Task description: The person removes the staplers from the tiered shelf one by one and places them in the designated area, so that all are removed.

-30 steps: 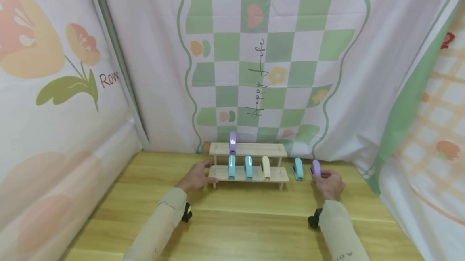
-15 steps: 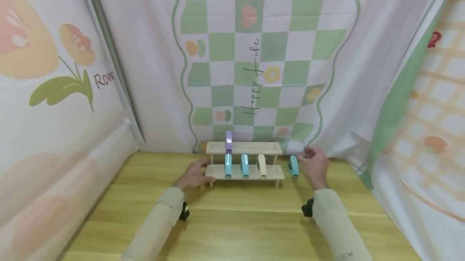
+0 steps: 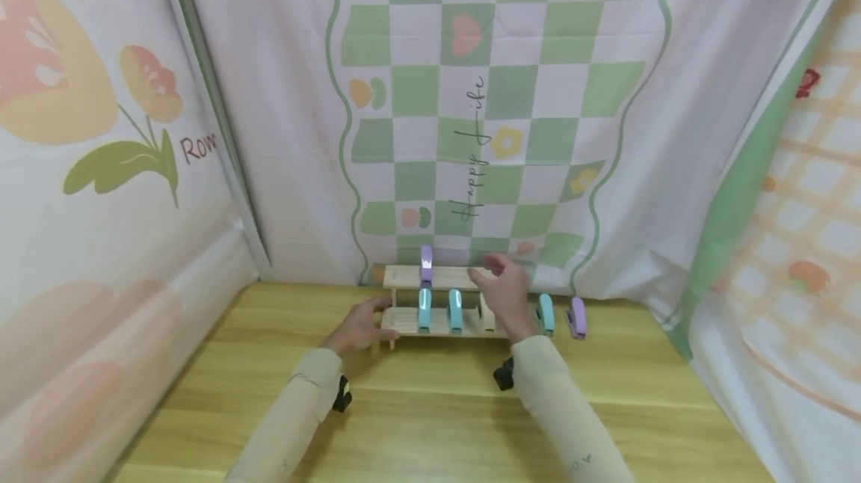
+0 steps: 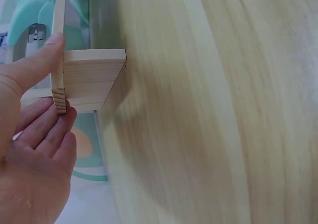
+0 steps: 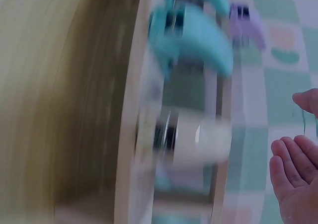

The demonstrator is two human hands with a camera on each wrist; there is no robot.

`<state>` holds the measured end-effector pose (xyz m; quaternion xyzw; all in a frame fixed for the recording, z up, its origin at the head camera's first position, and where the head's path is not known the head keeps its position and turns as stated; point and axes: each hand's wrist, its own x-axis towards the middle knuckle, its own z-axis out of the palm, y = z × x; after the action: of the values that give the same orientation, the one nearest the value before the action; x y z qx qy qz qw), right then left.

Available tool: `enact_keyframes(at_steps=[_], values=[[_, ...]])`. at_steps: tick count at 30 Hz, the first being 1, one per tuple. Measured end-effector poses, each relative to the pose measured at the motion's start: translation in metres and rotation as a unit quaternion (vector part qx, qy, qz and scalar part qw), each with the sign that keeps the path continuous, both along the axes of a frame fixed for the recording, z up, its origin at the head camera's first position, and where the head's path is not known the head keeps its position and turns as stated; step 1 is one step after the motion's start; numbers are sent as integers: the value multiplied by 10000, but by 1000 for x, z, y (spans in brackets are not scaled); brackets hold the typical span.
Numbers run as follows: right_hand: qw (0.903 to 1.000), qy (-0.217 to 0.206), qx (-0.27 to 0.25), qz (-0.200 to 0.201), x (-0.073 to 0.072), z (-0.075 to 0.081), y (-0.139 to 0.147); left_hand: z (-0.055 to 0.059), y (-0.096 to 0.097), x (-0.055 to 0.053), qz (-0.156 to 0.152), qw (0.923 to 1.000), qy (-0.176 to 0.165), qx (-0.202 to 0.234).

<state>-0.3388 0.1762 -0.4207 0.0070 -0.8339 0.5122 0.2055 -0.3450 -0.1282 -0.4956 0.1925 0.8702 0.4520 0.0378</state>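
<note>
A two-tier wooden shelf [image 3: 406,321] stands at the back of the table. Its lower tier bears two teal staplers [image 3: 424,309] [image 3: 455,309] and a cream stapler [image 5: 198,137]; a purple stapler [image 3: 427,265] stands on the upper tier. With thumb above and fingers below, my left hand [image 3: 356,326] grips the left end of the lower board. My right hand [image 3: 506,296] holds nothing, its fingers parted over the right part of the upper tier. In the head view it partly hides the cream stapler and the shelf's right end.
On the wood-grain table [image 3: 417,416], right of the shelf, stand another teal stapler [image 3: 545,314] and another purple stapler [image 3: 577,318], side by side. A checked cloth [image 3: 464,139] hangs close behind the shelf, with a printed cloth [image 3: 134,244] along the left side.
My right hand has left the purple stapler on the table at the right and swung left over the shelf. The left hand keeps its grip on the board.
</note>
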Motion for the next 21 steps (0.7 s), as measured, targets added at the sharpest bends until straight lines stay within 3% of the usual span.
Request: enact_keyframes(at_steps=[5,10,21], values=[[9997,99,-185,105,-5,2,-43,-2,-1,-3,-36,10000,25,-3],[9991,39,-413,24,-14,-6,-75,-1,-2,-3,-92,10000,21,-9],[9947,241,-899,-434,-33,-26,-111,-4,-2,-5,-169,9994,290,-55]])
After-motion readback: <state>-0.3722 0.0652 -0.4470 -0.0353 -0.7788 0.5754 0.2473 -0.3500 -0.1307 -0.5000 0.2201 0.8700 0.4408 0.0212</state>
